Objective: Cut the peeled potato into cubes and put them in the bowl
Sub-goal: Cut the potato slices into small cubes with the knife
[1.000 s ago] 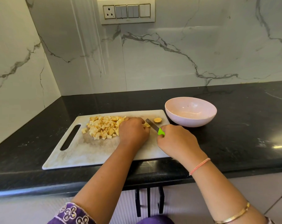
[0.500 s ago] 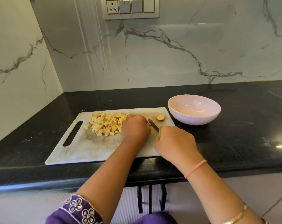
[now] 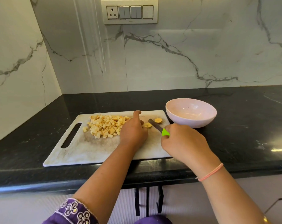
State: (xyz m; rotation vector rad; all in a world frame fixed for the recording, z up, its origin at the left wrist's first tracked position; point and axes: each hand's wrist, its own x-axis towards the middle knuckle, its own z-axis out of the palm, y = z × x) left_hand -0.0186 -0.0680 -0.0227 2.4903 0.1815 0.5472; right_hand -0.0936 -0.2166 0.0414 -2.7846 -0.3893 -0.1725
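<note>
A heap of potato cubes (image 3: 106, 126) lies on the white cutting board (image 3: 88, 151). My left hand (image 3: 133, 131) rests just right of the heap, index finger raised, the other fingers curled against a small potato piece (image 3: 148, 125). My right hand (image 3: 184, 143) grips the green handle of a knife (image 3: 155, 125), whose blade lies low over the board between that piece and a rounded potato end (image 3: 158, 120). The pink bowl (image 3: 192, 124) stands empty to the right of the board.
The board sits near the front edge of a black stone counter (image 3: 242, 126), handle slot to the left. Marble walls close the back and left sides, with a switch panel (image 3: 130, 12) high on the back wall.
My left index finger has lifted off the board and the small potato piece now shows beside the hand. The knife sits slightly to the right of it.
</note>
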